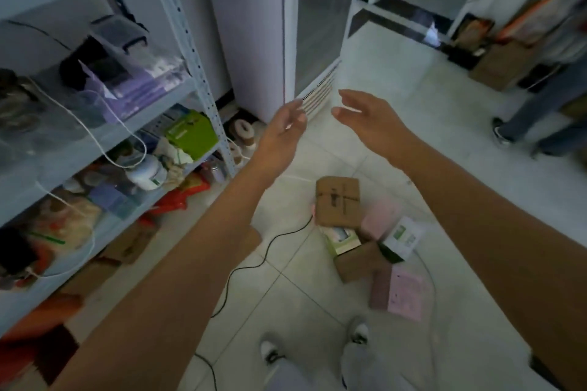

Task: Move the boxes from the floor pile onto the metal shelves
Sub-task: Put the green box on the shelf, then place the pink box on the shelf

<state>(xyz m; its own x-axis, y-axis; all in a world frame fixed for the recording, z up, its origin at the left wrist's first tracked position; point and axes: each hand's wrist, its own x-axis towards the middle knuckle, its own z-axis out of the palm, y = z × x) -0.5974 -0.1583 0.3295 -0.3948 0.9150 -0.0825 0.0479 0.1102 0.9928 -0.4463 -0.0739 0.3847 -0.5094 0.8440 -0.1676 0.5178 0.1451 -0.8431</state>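
A small pile of boxes lies on the tiled floor just ahead of my feet: a brown cardboard box (338,201) on top, a second brown box (355,262) below it, a pink box (403,295) nearest me, a white and green carton (401,240) to the right. The metal shelves (203,79) stand on the left, crowded with goods, a green box (192,133) among them. My left hand (281,133) and my right hand (368,119) are stretched out in front of me, well above the pile, palms facing each other, fingers relaxed, holding nothing.
A black cable (263,259) snakes across the floor beside the pile. A white glass-door fridge (317,25) stands ahead. At the right a person's legs (527,117) stand near paper bags (502,63). Cardboard and red bags lie under the shelves.
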